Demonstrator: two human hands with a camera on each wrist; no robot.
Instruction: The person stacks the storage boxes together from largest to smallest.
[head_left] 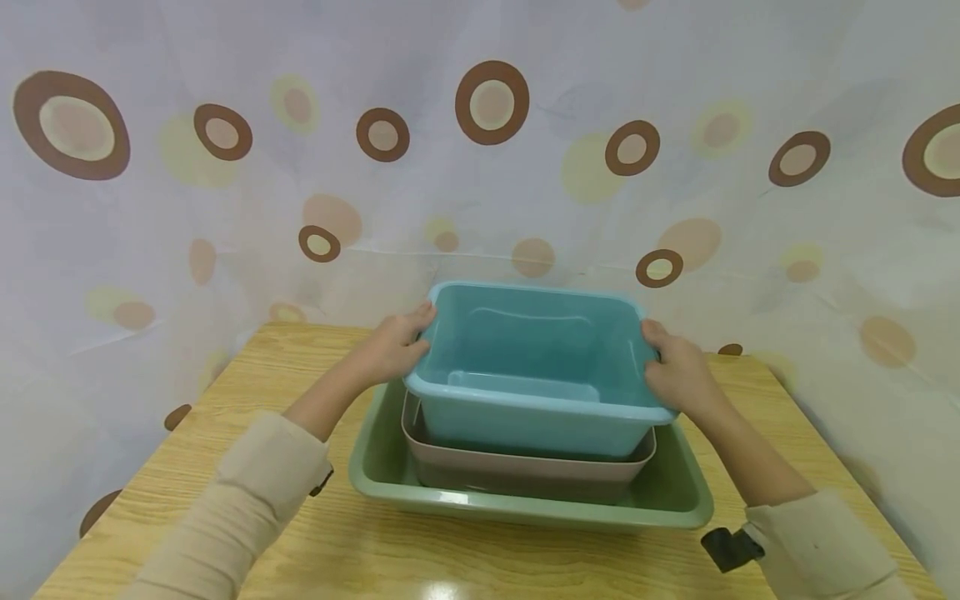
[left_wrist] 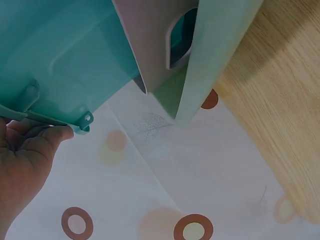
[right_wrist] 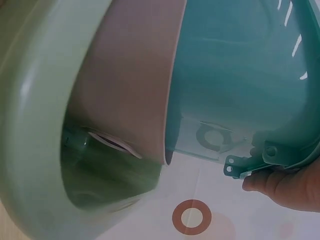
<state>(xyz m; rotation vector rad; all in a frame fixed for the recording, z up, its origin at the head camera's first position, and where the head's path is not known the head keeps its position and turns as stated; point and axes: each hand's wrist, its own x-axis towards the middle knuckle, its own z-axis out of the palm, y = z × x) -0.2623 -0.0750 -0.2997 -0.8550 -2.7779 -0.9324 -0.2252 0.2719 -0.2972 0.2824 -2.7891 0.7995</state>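
A light blue plastic tub (head_left: 525, 427) is held by its two short sides. My left hand (head_left: 390, 346) grips its left rim, and my right hand (head_left: 681, 375) grips the right rim. The tub's lower part sits within the opening of a mauve bin (head_left: 525, 473), its rim well above the bin's. That bin stands inside a larger green basin (head_left: 525, 507). In the left wrist view, the fingers curl under the blue rim beside small tabs with holes, and the mauve bin's side shows a handle cutout. Similar tabs (right_wrist: 275, 153) show by the right hand.
The green basin rests on a wood-grain table (head_left: 330, 542), whose surface extends on both sides and in front. Behind it hangs a pale curtain-like sheet (head_left: 420, 200) with brown and yellow circles. Dark straps (head_left: 731, 548) show at the beige sleeves (head_left: 262, 467).
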